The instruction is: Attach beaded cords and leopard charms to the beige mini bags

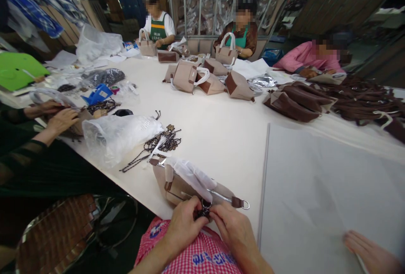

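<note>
A beige handbag (221,189) with brown trim, a zip and wrapped handles lies at the table's front edge. Against its near side, my left hand (186,219) pinches a dark patterned cord (205,210). From the other side the fingertips of my right hand (232,223) close on the same cord. The cord's knot or loop is partly hidden by my fingers. Beyond the handbag's left end lies a pile of similar dark cords with flower-shaped ornaments (167,139). Next to that pile rests a clear plastic bag (123,135).
Several beige handbags (185,76) sit mid-table, with brown pieces (294,101) and straps (363,99) to the right. A grey sheet (322,189) covers the right side, where another person's hand (370,251) reaches in. A co-worker's hands (61,120) are at left; other people sit across.
</note>
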Tool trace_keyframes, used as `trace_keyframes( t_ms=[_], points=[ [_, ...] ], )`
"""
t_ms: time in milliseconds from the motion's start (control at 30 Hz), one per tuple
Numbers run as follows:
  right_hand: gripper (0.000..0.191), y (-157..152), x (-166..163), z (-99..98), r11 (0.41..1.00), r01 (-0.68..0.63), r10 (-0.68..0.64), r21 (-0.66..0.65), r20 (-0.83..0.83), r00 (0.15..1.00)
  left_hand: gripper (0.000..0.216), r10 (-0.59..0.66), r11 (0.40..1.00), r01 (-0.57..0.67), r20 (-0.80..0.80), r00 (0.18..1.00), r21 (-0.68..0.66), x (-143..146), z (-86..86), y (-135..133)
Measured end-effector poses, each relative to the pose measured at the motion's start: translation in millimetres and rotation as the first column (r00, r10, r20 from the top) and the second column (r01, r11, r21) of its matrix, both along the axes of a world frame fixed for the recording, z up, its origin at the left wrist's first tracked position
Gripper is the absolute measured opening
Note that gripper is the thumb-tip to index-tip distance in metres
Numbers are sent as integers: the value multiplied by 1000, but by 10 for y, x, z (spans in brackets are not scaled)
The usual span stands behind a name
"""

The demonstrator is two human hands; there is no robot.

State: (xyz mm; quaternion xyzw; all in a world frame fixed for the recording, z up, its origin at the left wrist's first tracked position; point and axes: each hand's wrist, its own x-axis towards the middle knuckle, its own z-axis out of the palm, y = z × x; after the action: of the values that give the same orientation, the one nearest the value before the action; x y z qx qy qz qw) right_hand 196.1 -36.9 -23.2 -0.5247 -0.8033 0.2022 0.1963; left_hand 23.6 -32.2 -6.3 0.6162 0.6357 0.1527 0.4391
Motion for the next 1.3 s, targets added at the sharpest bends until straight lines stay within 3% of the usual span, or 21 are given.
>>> trace_keyframes(
  t_ms=[367,567,900,1300],
  points=[
    [65,59,-34,52,969,-33,-20,246,211,977,14,63,998,-62,34,997,-24,16,-18,1],
    [54,53,-43,17,977,-12,-13,215,117,993,14,58,998,-57,43,997,-20,17,-13,-10],
    [52,75,-31,33,980,-25,5,195,100,995,17,87,996,-86,63,994,-24,15,-6,-8],
    [44,101,-26,-4,994,-40,40,100,-2,999,14,111,993,-101,207,972,-59,17,-26,-32]
  ],
)
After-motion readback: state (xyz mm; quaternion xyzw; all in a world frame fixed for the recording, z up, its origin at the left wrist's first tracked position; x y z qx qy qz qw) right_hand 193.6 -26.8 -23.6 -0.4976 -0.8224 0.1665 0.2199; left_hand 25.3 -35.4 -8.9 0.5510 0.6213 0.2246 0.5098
